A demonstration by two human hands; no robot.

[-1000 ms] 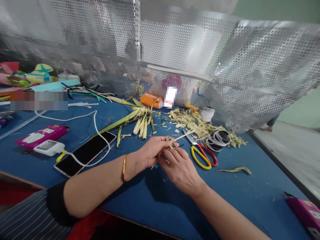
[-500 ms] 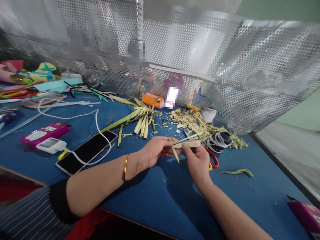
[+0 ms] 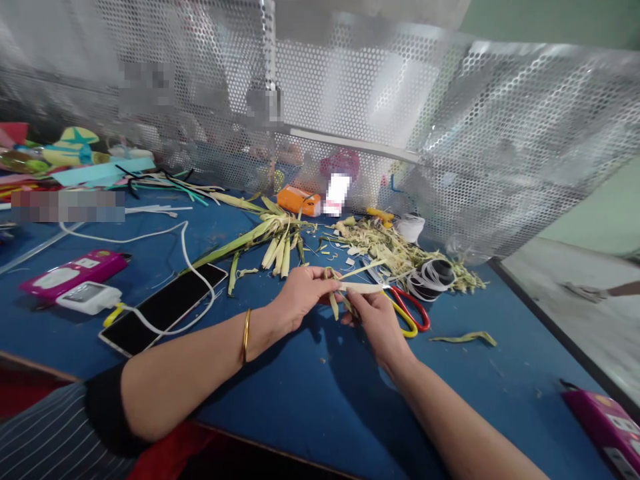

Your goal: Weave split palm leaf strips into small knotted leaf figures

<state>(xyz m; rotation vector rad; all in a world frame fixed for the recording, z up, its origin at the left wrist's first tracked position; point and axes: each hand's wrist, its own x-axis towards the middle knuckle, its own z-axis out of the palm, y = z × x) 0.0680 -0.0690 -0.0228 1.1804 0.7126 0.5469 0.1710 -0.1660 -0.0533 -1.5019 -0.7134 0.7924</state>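
Above the blue table, pale leaf strips (image 3: 364,288) cross between my two hands, with a small loop at the left end and loose ends sticking out. My left hand (image 3: 306,293) pinches the looped part between thumb and fingers. Close beside it, my right hand (image 3: 374,317) has its thumb and fingers closed on the strips from the other side. Scissors (image 3: 411,313) with red and yellow handles lie just beyond my right hand, their blades partly under the strip. A bundle of green and cream leaves (image 3: 280,243) rests behind my left hand.
A heap of leaf scraps (image 3: 385,240) and a spool of white thread (image 3: 435,277) lie behind the scissors. At left are a black phone (image 3: 165,310), a white cable and a magenta power strip (image 3: 75,275). A perforated metal screen (image 3: 350,80) stands behind.
My right hand has lowered slightly and turned around the strips, uncovering more of the scissors. A hand appears at the far right edge. The whole view has shifted a little.
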